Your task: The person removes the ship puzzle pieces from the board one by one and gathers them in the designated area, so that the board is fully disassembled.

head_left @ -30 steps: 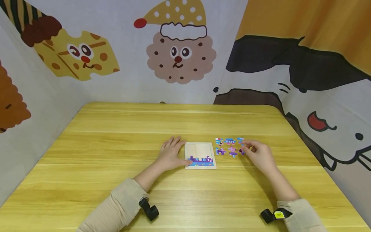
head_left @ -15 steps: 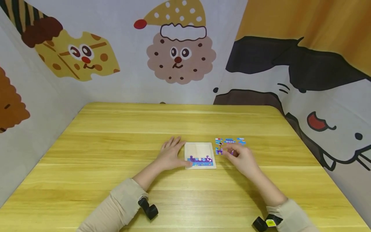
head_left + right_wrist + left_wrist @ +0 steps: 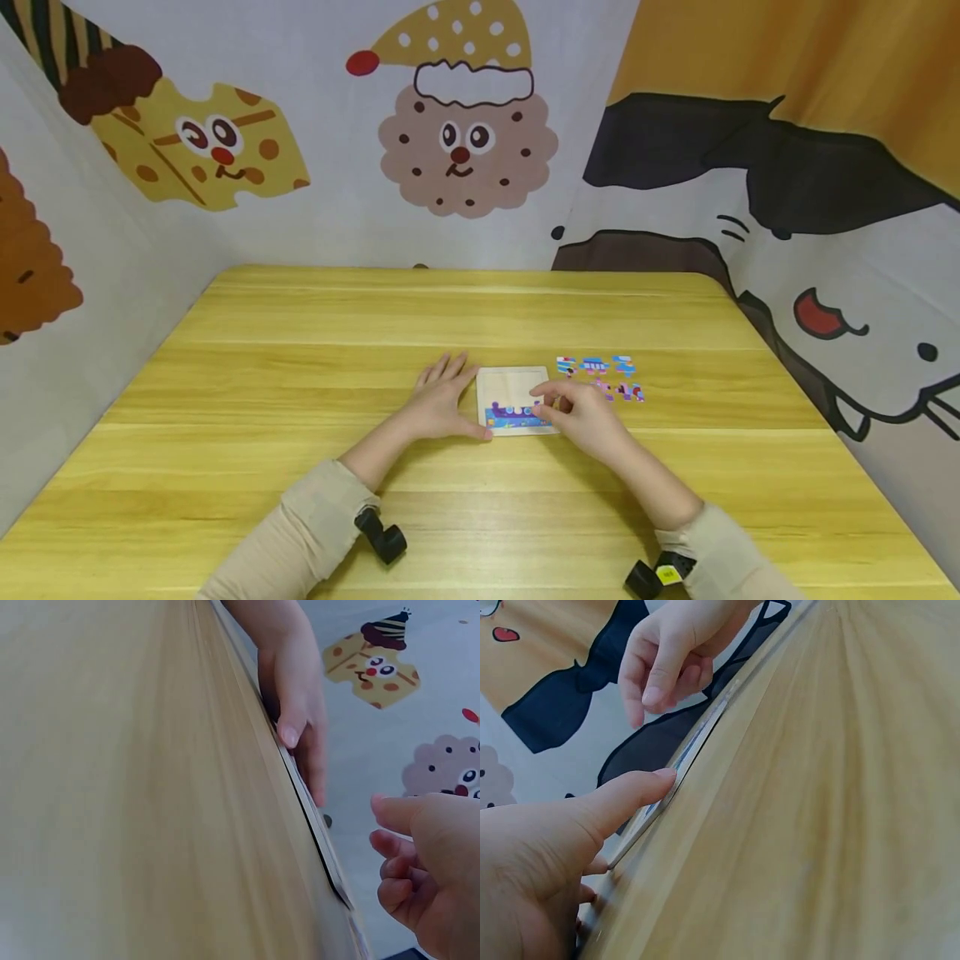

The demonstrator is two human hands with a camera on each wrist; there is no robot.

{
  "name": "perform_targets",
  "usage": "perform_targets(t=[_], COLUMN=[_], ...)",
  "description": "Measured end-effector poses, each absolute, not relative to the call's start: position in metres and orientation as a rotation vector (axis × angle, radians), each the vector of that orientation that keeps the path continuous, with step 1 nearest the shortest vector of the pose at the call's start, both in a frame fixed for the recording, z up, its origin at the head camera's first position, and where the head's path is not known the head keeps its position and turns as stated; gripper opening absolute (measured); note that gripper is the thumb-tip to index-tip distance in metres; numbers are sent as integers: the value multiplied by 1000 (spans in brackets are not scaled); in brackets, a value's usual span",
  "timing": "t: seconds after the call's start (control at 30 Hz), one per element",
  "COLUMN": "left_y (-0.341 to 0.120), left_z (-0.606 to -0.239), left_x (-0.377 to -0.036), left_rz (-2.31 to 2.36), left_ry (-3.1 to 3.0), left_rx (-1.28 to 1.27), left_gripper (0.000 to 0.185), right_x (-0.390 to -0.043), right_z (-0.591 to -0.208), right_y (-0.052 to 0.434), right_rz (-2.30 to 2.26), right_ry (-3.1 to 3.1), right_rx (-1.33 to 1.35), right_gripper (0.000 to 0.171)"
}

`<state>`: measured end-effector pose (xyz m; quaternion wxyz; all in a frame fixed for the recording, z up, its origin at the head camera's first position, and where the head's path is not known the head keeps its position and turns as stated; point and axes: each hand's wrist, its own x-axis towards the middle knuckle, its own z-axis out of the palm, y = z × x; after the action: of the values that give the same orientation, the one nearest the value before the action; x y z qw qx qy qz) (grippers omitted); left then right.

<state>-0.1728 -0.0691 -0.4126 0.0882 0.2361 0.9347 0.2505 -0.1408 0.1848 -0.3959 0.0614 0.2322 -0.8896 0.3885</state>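
A shallow square puzzle tray [image 3: 513,386] lies on the table, with a blue and purple picture strip [image 3: 517,418] along its near side. My left hand [image 3: 438,408] spreads along the tray's left side, its thumb at the near left corner and its fingers straight, reaching towards the far left corner. Over the tray's right edge hovers my right hand [image 3: 585,417], fingers loosely bent, thumb and index tips apart. No piece shows between them in any view. Behind the right hand lie several loose puzzle pieces [image 3: 595,366]; the hand hides the near left spot of that group.
The wooden table [image 3: 360,317] reaches back to a cartoon-printed cloth wall [image 3: 315,233]. Sleeves with black wrist cameras [image 3: 382,542] cover both forearms.
My right hand has moved left, from the right end of the loose pieces, across them, to above the tray. My left hand stays at the tray's left side, its thumb slightly nearer me.
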Motion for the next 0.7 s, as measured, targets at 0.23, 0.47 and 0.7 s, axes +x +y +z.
perform_targets(t=[0.23, 0.47, 0.7], left_y=[-69, -70, -71], left_z=[-412, -411, -411], left_x=[-174, -174, -175], left_rz=[740, 747, 751], left_ry=[2773, 2761, 2751], left_rx=[701, 708, 714], left_gripper=[113, 113, 111], right_x=[-145, -152, -156], right_z=[-396, -397, -400], right_y=[169, 157, 151], right_rz=[1208, 1241, 1190], right_ry=[-2777, -2856, -2935], right_rx=[769, 865, 888], right_gripper=[17, 22, 25])
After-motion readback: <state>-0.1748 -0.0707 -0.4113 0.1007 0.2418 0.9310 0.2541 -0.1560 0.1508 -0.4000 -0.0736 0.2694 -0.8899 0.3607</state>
